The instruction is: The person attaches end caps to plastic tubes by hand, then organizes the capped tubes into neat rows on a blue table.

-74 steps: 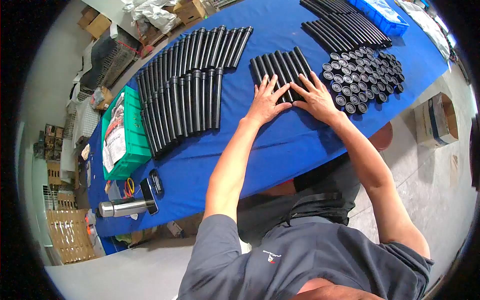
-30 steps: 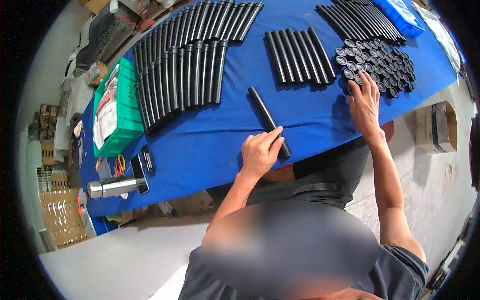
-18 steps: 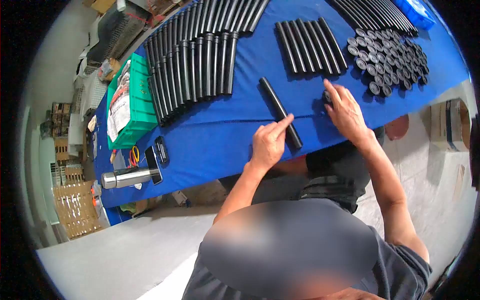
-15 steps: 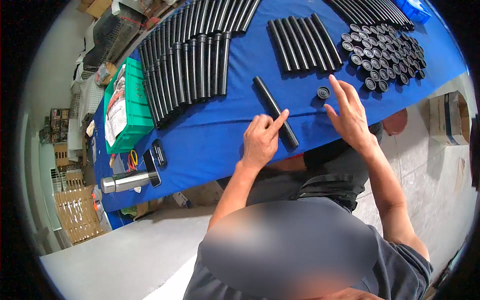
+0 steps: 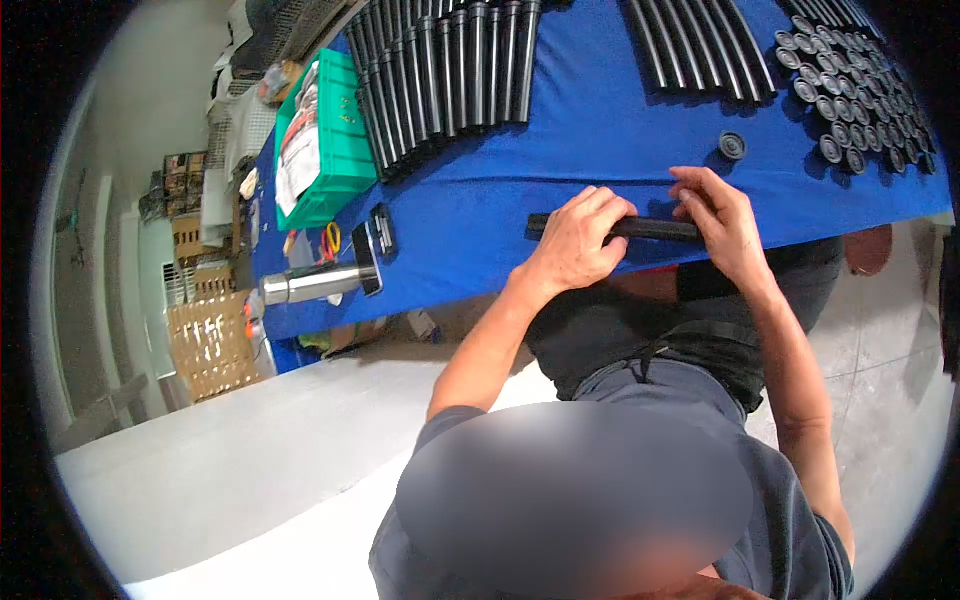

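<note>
A black tube [image 5: 655, 229] lies crosswise near the front edge of the blue-covered table. My left hand [image 5: 580, 240] is closed over its left part, fingers on top and thumb on the near side. At the tube's right end is my right hand [image 5: 728, 225], its fingers bent and closed around that end, which the hand hides. A single round black cap [image 5: 733, 146] sits on the cloth just beyond my right hand, not touched by it.
Rows of black tubes [image 5: 455, 75] lie at the back left, with more tubes [image 5: 700, 45] at the back. Many round caps [image 5: 860, 100] cluster at right. A green crate [image 5: 345, 150], steel flask [image 5: 310, 284], phone [image 5: 368, 262] and scissors [image 5: 331, 240] are at left.
The tube has turned from slanting to nearly parallel with the table edge. My right hand has moved from beside the cap to the tube's end, and my left hand has closed over the tube.
</note>
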`<state>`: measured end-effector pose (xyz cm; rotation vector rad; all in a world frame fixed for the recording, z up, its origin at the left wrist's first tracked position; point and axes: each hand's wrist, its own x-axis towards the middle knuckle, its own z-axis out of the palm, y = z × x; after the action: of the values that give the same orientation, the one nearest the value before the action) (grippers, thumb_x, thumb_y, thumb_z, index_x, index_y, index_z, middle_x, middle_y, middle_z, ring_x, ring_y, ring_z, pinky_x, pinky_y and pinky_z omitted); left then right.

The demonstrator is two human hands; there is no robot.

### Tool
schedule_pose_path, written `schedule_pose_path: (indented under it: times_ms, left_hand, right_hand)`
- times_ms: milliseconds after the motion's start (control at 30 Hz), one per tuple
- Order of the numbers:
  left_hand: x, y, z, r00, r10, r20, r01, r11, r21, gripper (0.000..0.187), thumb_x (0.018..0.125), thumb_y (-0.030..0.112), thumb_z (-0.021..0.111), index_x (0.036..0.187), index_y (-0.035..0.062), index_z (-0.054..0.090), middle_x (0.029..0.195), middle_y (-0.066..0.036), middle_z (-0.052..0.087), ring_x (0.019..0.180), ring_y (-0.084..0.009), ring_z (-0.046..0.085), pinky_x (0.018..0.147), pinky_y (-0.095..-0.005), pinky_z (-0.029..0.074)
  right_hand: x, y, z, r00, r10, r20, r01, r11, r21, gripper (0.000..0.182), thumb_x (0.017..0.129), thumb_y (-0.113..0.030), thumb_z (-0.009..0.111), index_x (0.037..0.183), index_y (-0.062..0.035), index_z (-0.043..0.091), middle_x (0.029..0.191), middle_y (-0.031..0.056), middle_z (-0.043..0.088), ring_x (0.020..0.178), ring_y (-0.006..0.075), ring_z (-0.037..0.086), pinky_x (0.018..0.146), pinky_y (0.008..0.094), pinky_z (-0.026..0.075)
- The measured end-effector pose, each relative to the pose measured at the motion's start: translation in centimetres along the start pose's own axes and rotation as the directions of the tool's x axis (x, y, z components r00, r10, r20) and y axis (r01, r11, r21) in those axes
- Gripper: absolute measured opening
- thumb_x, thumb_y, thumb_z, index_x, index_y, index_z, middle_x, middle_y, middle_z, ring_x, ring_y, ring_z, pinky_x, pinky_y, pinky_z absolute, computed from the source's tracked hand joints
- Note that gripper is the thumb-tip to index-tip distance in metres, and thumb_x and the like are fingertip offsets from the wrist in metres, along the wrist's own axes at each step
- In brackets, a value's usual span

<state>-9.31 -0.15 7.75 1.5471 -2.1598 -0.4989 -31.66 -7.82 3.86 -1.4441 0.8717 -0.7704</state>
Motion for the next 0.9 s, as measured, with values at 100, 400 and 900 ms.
schedule_pose_path:
  times_ms: [100, 400, 900]
  left_hand:
    - [-1.6, 0.6, -1.1, 0.986, -0.168, -0.022, 0.163, 0.977, -0.137, 0.027, 0.074, 0.002, 0.068, 0.100, 0.0013, 0.063, 0.093, -0.014, 0.062, 0.089, -0.0336, 0.064, 0.079, -0.0381, 0.052]
    - [-2.8, 2.4, -1.5, 0.970, -0.233, -0.069, 0.220, 0.962, -0.158, 0.040, 0.078, -0.004, 0.067, 0.118, -0.0009, 0.065, 0.109, -0.016, 0.068, 0.103, -0.0298, 0.067, 0.094, -0.0368, 0.052]
    - [-1.8, 0.1, -2.3, 0.895, -0.422, 0.148, 0.444, 0.802, -0.400, 0.038, 0.083, 0.007, 0.080, 0.117, -0.0011, 0.065, 0.111, -0.011, 0.066, 0.101, -0.0197, 0.065, 0.091, -0.0317, 0.051]
  right_hand:
    - [1.0, 0.8, 0.9, 0.983, 0.141, 0.120, -0.185, 0.789, 0.586, 0.029, 0.103, -0.008, 0.056, 0.130, -0.0007, 0.062, 0.106, 0.0070, 0.071, 0.085, 0.0143, 0.066, 0.077, 0.0273, 0.053]
    - [1.2, 0.1, 2.2, 0.881, -0.364, 0.302, 0.324, 0.929, 0.177, 0.058, 0.082, -0.004, 0.063, 0.139, -0.0043, 0.059, 0.100, 0.0144, 0.069, 0.081, 0.0198, 0.061, 0.075, 0.0345, 0.051]
    - [1.0, 0.7, 1.3, 0.918, -0.254, 0.304, 0.080, 0.871, 0.485, 0.046, 0.092, -0.022, 0.074, 0.131, -0.0009, 0.064, 0.101, 0.0101, 0.074, 0.093, 0.0139, 0.068, 0.085, 0.0320, 0.054]
